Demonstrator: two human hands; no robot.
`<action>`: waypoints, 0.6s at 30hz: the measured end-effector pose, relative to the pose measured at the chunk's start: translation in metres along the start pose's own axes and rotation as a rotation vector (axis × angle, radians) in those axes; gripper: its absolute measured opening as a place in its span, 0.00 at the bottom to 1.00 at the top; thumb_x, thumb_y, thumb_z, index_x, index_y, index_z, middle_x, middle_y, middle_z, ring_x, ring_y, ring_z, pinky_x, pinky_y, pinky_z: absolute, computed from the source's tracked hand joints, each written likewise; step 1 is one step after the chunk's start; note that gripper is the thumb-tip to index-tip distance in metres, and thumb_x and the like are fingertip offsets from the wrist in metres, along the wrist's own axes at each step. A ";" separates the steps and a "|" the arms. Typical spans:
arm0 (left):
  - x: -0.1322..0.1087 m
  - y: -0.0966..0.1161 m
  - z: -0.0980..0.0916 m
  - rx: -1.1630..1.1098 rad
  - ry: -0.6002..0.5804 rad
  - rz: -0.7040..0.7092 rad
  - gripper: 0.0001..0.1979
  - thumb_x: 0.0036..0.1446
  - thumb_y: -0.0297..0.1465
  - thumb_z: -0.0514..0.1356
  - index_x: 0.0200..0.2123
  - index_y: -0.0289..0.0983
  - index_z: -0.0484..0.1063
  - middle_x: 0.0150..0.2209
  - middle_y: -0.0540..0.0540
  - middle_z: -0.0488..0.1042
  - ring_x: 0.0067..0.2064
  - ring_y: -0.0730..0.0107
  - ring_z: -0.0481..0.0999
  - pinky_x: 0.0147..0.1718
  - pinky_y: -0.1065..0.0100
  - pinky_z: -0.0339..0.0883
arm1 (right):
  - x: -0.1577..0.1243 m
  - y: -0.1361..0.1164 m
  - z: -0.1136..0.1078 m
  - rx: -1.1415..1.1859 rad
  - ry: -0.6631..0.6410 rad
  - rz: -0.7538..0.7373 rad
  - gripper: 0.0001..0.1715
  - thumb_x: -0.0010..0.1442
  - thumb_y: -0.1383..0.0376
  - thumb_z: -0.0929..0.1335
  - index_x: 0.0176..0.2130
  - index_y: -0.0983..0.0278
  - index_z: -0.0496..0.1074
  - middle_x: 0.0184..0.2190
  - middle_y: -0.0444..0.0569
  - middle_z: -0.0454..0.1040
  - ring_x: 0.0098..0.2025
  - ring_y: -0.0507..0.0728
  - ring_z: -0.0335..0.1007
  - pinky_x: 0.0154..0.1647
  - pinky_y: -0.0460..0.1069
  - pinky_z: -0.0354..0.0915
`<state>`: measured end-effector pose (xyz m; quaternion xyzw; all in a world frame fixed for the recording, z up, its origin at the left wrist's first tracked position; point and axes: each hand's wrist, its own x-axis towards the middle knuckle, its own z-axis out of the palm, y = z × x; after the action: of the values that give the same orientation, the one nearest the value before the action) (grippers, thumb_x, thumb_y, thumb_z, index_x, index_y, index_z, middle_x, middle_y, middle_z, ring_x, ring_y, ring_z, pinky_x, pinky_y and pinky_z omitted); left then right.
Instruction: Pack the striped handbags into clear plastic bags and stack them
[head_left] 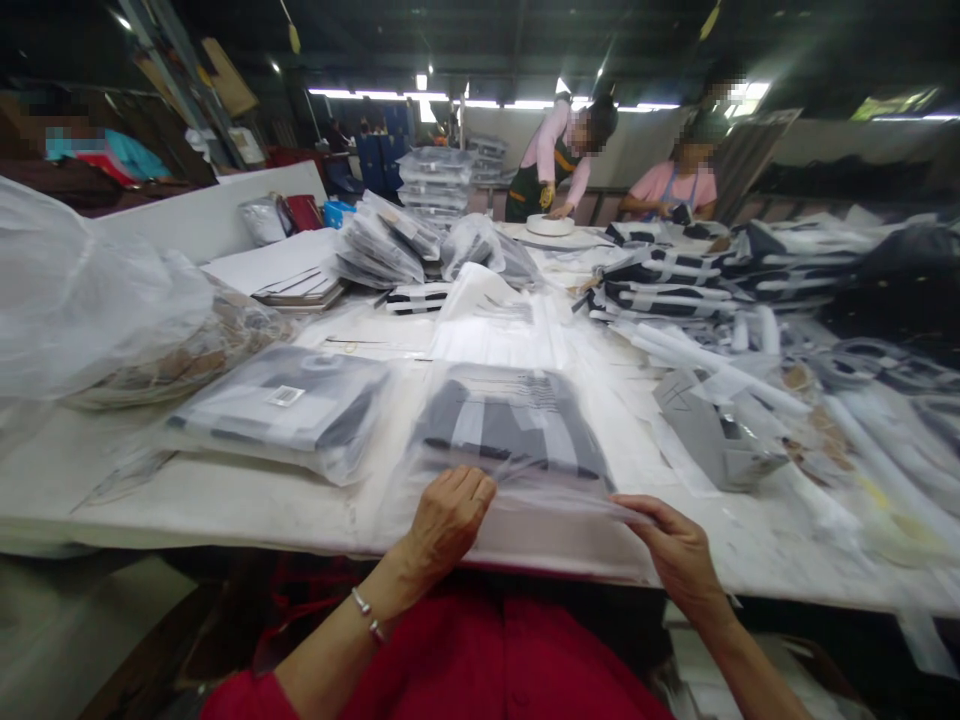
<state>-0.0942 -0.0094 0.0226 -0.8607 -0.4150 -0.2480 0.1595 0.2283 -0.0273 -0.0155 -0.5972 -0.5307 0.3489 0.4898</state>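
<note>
A clear plastic bag [517, 410] with a folded dark item inside lies flat on the table before me. Its near edge is gripped by my left hand [452, 510], the fingers curled closed over the plastic. At the bag's right corner, my right hand [667, 540] pinches the same edge between thumb and fingers. Printed lines of text run across the upper face of the bag. To the left rests another bagged dark item [281, 410], with a white barcode label on top.
White sheets [495, 315] lie behind the bag. Dark folded goods [667, 280] are stacked at the right, near a grey cardboard piece [712, 430]. Large plastic wrap [90, 290] bulges at left. Bagged packs [435, 180] are piled farther back. Two people stand across the table.
</note>
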 end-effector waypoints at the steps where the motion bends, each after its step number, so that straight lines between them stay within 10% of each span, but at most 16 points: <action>1: 0.000 -0.002 0.000 0.006 -0.006 0.002 0.08 0.63 0.23 0.52 0.33 0.38 0.66 0.27 0.49 0.68 0.29 0.65 0.67 0.29 0.64 0.59 | 0.001 0.001 0.000 -0.010 0.008 0.024 0.15 0.49 0.54 0.75 0.35 0.60 0.82 0.35 0.51 0.82 0.40 0.63 0.77 0.45 0.55 0.73; 8: -0.039 -0.037 -0.012 0.030 -0.071 -0.048 0.06 0.62 0.24 0.54 0.42 0.37 0.68 0.38 0.46 0.75 0.42 0.60 0.72 0.51 0.56 0.62 | 0.006 0.005 0.000 -0.017 0.108 0.094 0.21 0.48 0.49 0.75 0.36 0.61 0.82 0.35 0.50 0.82 0.41 0.63 0.76 0.50 0.55 0.70; 18: -0.072 -0.086 -0.025 -0.318 0.134 -0.407 0.08 0.60 0.37 0.62 0.34 0.39 0.70 0.29 0.49 0.74 0.35 0.63 0.73 0.38 0.62 0.66 | 0.014 0.007 -0.003 0.032 0.162 0.037 0.20 0.48 0.50 0.75 0.32 0.63 0.81 0.32 0.51 0.81 0.35 0.61 0.76 0.37 0.52 0.73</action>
<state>-0.2080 -0.0154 0.0092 -0.7554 -0.5238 -0.3936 -0.0037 0.2357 -0.0135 -0.0202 -0.6253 -0.4727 0.3167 0.5340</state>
